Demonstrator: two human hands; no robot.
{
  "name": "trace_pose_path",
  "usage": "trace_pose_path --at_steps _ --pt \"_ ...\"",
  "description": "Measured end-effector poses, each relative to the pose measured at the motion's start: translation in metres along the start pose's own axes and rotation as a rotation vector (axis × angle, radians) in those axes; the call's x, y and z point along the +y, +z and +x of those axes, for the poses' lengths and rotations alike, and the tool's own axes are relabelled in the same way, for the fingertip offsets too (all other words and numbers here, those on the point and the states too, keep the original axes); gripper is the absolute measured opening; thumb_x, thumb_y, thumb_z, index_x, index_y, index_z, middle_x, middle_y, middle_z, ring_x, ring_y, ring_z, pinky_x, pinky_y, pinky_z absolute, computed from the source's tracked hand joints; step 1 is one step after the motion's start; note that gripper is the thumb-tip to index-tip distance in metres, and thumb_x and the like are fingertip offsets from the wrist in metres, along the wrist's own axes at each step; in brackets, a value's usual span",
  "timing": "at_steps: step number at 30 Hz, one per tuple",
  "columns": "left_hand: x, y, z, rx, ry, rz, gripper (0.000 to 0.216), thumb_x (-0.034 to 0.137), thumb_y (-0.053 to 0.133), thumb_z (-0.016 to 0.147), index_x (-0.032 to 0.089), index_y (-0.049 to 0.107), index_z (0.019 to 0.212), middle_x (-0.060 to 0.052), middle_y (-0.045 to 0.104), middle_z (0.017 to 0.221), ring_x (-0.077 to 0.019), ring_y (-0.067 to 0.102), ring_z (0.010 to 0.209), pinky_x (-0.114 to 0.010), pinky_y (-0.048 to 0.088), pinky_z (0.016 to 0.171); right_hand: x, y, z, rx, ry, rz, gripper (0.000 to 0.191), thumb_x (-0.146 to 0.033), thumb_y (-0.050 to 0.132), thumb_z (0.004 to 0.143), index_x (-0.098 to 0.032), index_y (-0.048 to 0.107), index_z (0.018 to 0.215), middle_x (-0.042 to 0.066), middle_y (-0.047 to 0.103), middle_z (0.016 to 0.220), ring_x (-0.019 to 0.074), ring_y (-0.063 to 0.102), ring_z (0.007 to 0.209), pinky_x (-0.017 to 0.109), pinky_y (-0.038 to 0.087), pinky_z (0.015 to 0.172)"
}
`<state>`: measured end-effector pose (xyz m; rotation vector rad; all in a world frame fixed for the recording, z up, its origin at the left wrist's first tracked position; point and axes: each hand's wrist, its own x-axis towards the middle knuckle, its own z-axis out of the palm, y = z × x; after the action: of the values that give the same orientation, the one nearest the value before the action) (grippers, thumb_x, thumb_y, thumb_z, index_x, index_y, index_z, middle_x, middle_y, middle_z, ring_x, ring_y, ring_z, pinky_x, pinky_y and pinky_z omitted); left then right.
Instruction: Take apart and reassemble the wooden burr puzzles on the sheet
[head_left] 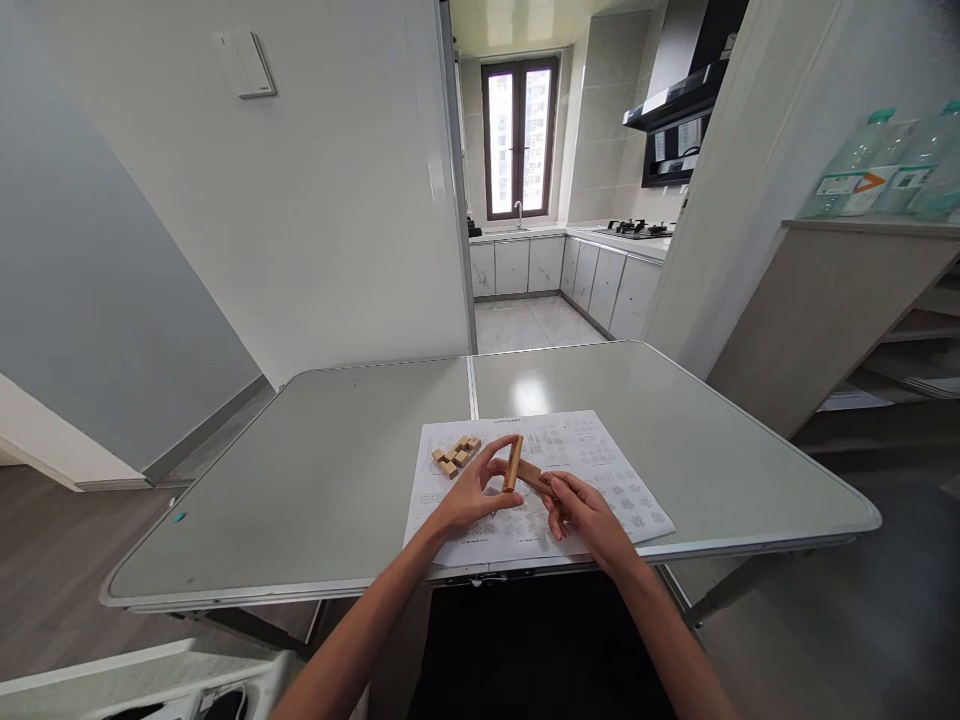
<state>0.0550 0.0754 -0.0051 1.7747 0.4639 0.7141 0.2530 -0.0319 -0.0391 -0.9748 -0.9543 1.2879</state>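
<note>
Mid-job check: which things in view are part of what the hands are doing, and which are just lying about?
In use: left hand, upright wooden bar; right hand, slanted wooden bar; loose wooden blocks; printed sheet.
Lying about: plastic bottles, wall switch.

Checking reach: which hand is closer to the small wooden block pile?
Left. The left hand sits just below-right of the block pile; the right hand is farther right.
</note>
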Motion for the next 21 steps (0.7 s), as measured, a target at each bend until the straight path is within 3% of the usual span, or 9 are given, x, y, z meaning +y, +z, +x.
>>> trace_pose_path --at_steps 4,9,21 --pt "-0.0002 -0.0006 -0.0001 -0.012 -0.011 -0.037 0.089 0.039 0.090 0.074 0.037 0.045 0.151 -0.010 0.044 0.157 -0.0280 0.060 0.118 -0.047 0.045 0.107 0.0003 -0.0011 0.0008 0.011 0.005 0.004 0.049 -0.064 0.067 0.089 -0.021 0.066 0.111 -0.004 0.060 0.075 0.0112 0.056 0.047 0.027 0.037 0.049" --pt "-0.0005 -0.0010 -0.0008 -0.022 -0.007 -0.041 0.094 0.035 0.091 0.073 0.035 0.042 0.153 -0.012 0.051 0.151 -0.0240 0.061 0.109 -0.047 0.044 0.105 0.0005 -0.0024 0.0014 0.012 0.006 0.028 0.050 -0.065 0.068 0.088 -0.020 0.066 0.111 -0.003 0.060 0.074 0.0102 0.056 0.046 0.026 0.035 0.048" --pt "-0.0028 -0.0009 0.0014 -0.065 -0.006 -0.159 0.091 0.036 0.091 0.073 0.037 0.045 0.152 -0.012 0.037 0.162 -0.0253 0.061 0.112 -0.044 0.048 0.099 -0.0071 -0.0003 -0.0049 -0.030 0.030 -0.007 0.048 -0.062 0.065 0.091 -0.018 0.066 0.111 -0.007 0.050 0.063 0.0052 0.041 0.038 0.022 0.030 0.040"
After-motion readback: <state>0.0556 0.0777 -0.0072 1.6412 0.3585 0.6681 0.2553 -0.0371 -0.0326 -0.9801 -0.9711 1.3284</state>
